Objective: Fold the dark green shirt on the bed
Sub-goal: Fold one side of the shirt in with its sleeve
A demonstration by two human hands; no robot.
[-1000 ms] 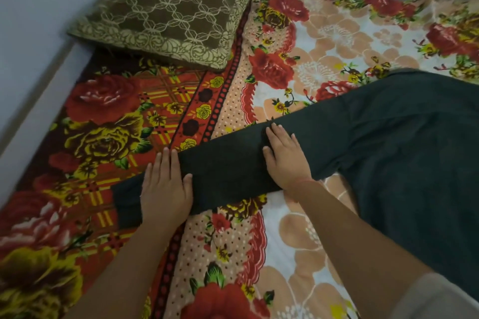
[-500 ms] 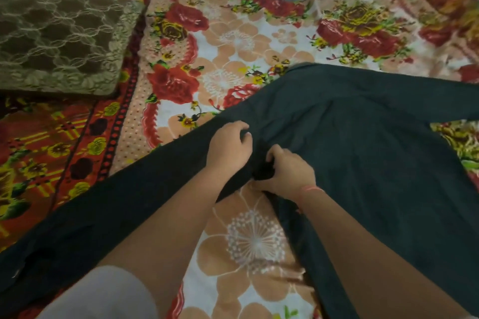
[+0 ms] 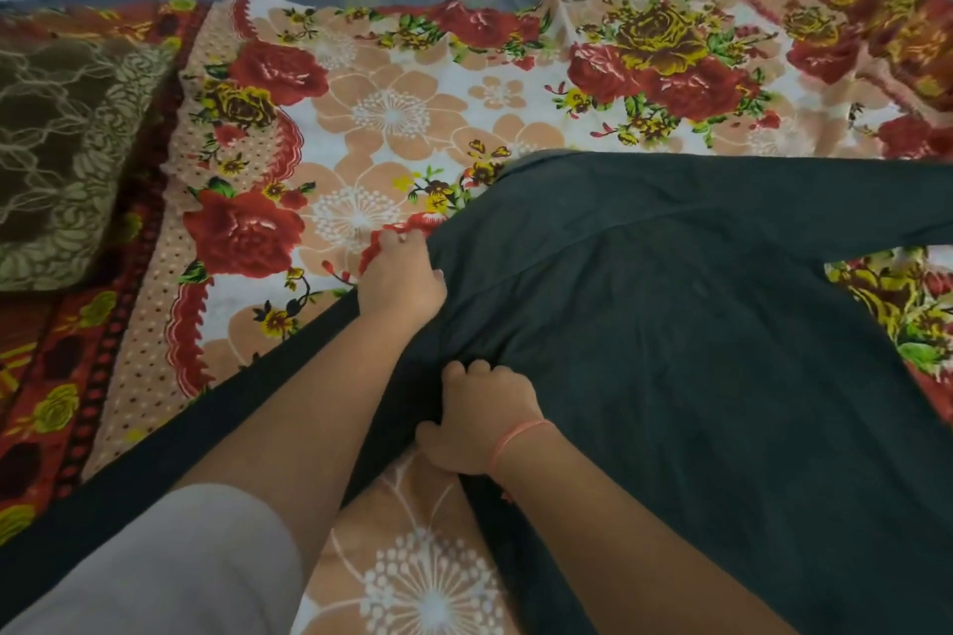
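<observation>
From your head camera, the dark green soft cloth shirt (image 3: 696, 325) lies spread over the right side of the red flowery blanket (image 3: 392, 119), and its long sleeve (image 3: 154, 438) runs to the near left edge. A second ago your hands lay flat on that sleeve. Now your left hand (image 3: 399, 278) and right hand (image 3: 477, 420) have their fingers curled tight on the cloth where the sleeve meets the body. It looks like you are ready to fold that side over.
</observation>
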